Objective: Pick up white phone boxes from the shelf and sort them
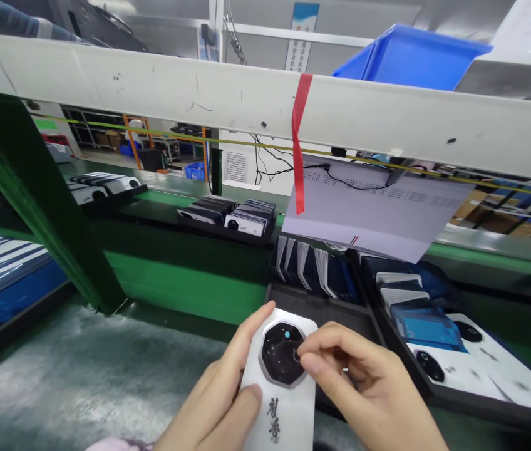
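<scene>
A white phone back cover [288, 410] with dark lettering is gripped along its left side by my left hand [221, 382]. On its upper part sits a black octagonal camera plate [282, 354] with a silver rim and a small blue dot. My right hand [359, 382] has its thumb and forefinger pinched together at the right edge of the camera plate, touching or just over it. Whatever may be between those fingertips is too small to make out.
Behind my hands is a dark tray [326, 307] with upright covers [310, 266]. To the right, another tray [481, 401] holds white covers and blue film. More covers [249, 216] stand on the green conveyor. A green post [40, 200] rises at left; a red ribbon [299, 144] hangs ahead.
</scene>
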The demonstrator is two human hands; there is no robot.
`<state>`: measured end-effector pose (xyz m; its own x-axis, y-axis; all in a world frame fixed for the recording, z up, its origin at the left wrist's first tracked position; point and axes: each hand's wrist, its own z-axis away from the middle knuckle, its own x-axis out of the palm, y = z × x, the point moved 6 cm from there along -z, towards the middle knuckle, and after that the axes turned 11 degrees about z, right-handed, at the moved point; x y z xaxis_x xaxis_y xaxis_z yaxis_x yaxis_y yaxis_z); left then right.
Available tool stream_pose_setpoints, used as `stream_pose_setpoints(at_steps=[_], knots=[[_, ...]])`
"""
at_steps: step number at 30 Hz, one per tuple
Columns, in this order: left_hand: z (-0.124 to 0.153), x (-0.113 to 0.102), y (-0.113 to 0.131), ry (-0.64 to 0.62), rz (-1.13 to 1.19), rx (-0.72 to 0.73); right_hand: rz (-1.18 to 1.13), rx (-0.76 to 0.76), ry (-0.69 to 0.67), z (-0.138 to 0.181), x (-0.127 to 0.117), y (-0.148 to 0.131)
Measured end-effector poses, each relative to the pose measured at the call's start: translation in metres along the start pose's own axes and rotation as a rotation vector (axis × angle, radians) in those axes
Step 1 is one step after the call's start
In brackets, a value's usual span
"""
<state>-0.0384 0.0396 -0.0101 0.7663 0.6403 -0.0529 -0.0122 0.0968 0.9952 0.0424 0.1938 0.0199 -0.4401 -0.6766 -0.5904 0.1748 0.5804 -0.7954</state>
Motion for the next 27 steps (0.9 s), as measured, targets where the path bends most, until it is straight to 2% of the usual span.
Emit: stream_pose_setpoints(at_steps=[6,11,15,18,21,22,23,26,27], knots=[[-0.003,0.004,-0.004,-0.046,0.033,0.021,0.045,-0.079,0.031,-0.002,-0.001,-0.004],[-0.002,0.003,-0.004,-0.014,0.023,0.015,0.092,-0.150,0.062,-0.003,-0.002,-0.006],[0.000,0.006,0.005,0.036,0.022,0.077,0.158,-0.228,0.136,0.001,0.003,-0.009],[0.001,0.008,0.009,0.112,-0.124,0.042,0.167,-0.248,0.259,0.001,0.002,-0.009],[0.002,0.007,0.012,0.156,-0.202,0.030,0.120,-0.124,0.434,-0.002,-0.012,0.000],[0.003,0.005,0.013,0.161,-0.170,0.048,0.069,-0.064,0.413,-0.004,-0.014,0.005],[0.003,0.002,0.013,0.164,-0.115,0.073,0.008,-0.024,0.319,-0.007,-0.011,0.010],[0.004,-0.015,0.011,0.200,0.084,0.153,-0.126,-0.027,-0.133,-0.005,0.020,0.017],[0.004,-0.021,0.010,0.201,0.140,0.185,-0.126,-0.050,-0.203,-0.002,0.030,0.019]])
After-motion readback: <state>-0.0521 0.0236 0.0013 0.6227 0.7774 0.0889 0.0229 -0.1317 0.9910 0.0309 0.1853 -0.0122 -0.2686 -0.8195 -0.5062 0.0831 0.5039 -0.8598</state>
